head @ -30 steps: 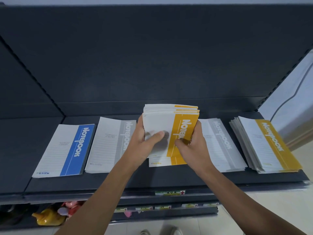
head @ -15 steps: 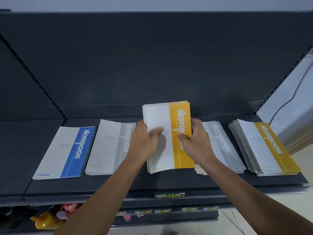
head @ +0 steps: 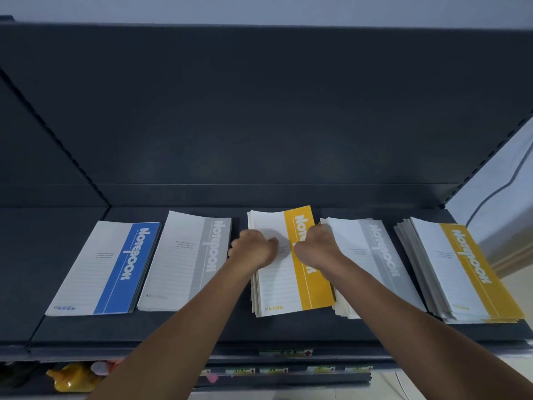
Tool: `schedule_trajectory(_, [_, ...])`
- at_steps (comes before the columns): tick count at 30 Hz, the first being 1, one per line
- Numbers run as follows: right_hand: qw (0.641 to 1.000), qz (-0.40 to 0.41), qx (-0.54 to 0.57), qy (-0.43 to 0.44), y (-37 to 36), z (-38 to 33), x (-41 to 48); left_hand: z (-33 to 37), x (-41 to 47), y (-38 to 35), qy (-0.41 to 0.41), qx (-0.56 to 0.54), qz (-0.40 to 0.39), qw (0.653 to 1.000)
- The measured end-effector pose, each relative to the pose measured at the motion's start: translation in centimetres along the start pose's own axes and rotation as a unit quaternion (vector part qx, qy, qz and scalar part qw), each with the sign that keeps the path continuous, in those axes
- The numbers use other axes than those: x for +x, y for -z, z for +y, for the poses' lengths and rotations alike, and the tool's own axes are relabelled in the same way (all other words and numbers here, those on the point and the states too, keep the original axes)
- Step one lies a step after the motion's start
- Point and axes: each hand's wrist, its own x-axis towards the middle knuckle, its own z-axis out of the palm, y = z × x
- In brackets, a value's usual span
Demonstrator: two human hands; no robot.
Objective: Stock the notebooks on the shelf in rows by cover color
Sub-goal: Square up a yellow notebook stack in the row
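A stack of yellow-striped notebooks [head: 288, 290] lies flat in the middle of the dark shelf [head: 202, 327]. My left hand [head: 253, 251] curls over its left edge, thumb on the cover. My right hand [head: 315, 248] grips its right edge over the yellow stripe. To the left lie blue notebooks [head: 106, 269] and a grey-striped pile [head: 184, 261]. On the right sit another grey-striped pile [head: 372, 264] and a second yellow pile [head: 461, 269].
The shelf's dark back panel [head: 259, 125] rises behind the piles. Price tags [head: 284, 353] line the front rail. A yellow toy [head: 69, 378] sits on the lower shelf at left. A pale wall [head: 504, 183] stands to the right.
The yellow stack has come down from a raised tilt and now lies flat on the shelf between the two grey piles. Both hands moved forward with it.
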Motion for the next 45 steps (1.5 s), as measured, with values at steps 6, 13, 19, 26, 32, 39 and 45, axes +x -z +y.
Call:
schedule_trajectory(6, [0.994,0.002,-0.106,0.015,-0.5,0.4,0.8,-1.0,0.3,0.4,-0.029,-0.06,-0.022,0.998])
schedule_trajectory(13, [1.0,-0.01,0.005,0.007,-0.1,1.1,0.3,-1.9,-0.7,1.4,-0.081,-0.225,-0.056,0.969])
schedule_trajectory(19, [0.983,0.028,0.151,0.097,0.4,1.4,-2.6,-3.5,-3.6,2.5,-0.21,-0.289,0.006,0.934])
schedule_trajectory(26, [0.939,0.143,0.173,0.26,-0.3,1.9,-6.5,-4.4,-6.4,2.9,-0.352,-0.323,0.014,0.878])
schedule_trajectory(32, [0.935,0.134,0.22,0.242,-0.6,2.3,-7.3,-4.9,-6.6,3.2,-0.35,-0.33,0.006,0.877])
schedule_trajectory(39, [0.936,0.15,0.199,0.247,-1.8,2.7,-7.6,-5.5,-6.9,1.8,-0.323,-0.325,0.006,0.889])
schedule_trajectory(45, [0.947,0.174,0.147,0.224,-1.7,3.1,-7.2,-5.1,-5.9,2.1,-0.338,-0.197,0.096,0.915])
